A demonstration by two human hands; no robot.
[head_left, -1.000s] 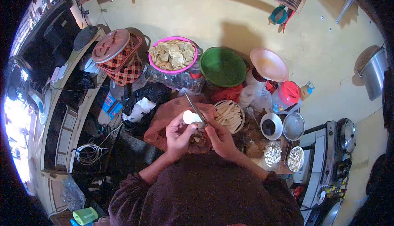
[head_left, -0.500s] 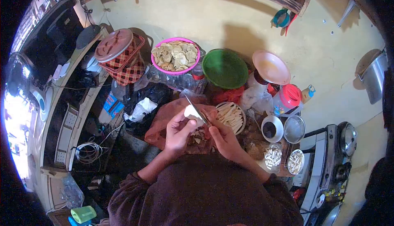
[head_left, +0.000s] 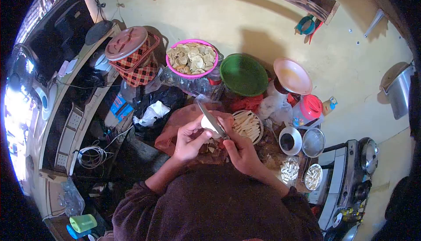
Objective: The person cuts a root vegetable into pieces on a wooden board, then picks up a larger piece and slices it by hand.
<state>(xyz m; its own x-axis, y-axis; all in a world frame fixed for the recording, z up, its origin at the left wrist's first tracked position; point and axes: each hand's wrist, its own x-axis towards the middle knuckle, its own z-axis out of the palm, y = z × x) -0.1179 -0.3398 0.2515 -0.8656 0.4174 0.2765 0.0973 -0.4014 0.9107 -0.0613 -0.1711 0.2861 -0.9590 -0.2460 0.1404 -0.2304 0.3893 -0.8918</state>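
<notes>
My left hand pinches a white peeled piece of root vegetable between thumb and fingers. Wrapped round a knife handle, my right hand keeps the knife slanting up and left, its blade against the white piece and covering part of it. Below both hands, peelings lie on a reddish plastic sheet or bag. Just beyond my right hand stands a round container of pale cut sticks.
A pink basin of thin slices and a green basin stand at the back. To the right are a dark-bottomed bowl, a strainer, small white pieces and a stove. A black bag sits left.
The knife blade has turned to show more of its flat side and now covers more of the white piece. Both hands stay almost in place while the view shifts slightly.
</notes>
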